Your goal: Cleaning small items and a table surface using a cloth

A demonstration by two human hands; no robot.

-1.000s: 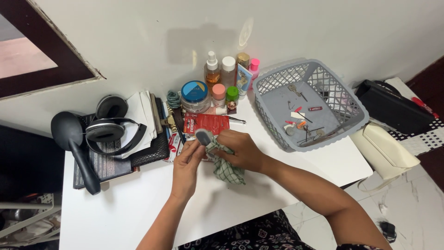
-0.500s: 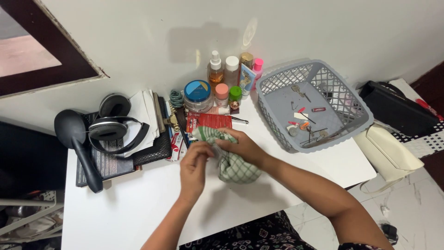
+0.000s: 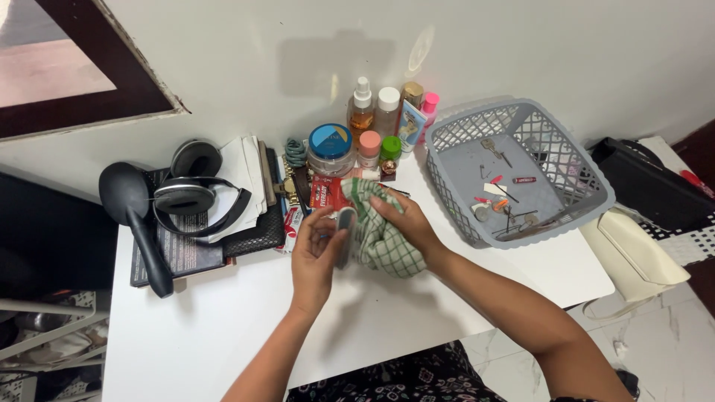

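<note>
— Left hand [image 3: 314,257]: gripping a small flat grey object [image 3: 345,232] over the white table [image 3: 208,327], thumb and fingers pinching its edges, holding it upright

— Right hand [image 3: 402,223]: pressing a green-and-white checked cloth [image 3: 381,238] against that object, fingers curling together over the bunched fabric, thumb hiding beneath it

— Cloth hanging in folds under the right palm, touching the grey object on its right side; lower folds seeming to brush the tabletop, though hard telling for sure

— Sitting just behind the hands: a red flat packet [image 3: 328,193], partly showing past the cloth

— Standing farther back by the wall: a round jar with a blue lid [image 3: 331,147], a cluster of small bottles [image 3: 387,112] with white, peach, green and pink caps

— Lying to the left: black headphones [image 3: 190,195] on a pile of papers and dark notebooks [image 3: 246,201], a black long-handled brush [image 3: 135,216] beside them

— Resting to the right: a grey lattice basket [image 3: 588,179] holding keys, pins and small bits, well apart from both hands

— Beyond the table's right edge: a cream bag [image 3: 633,257] and a black bag [image 3: 648,182]
</note>
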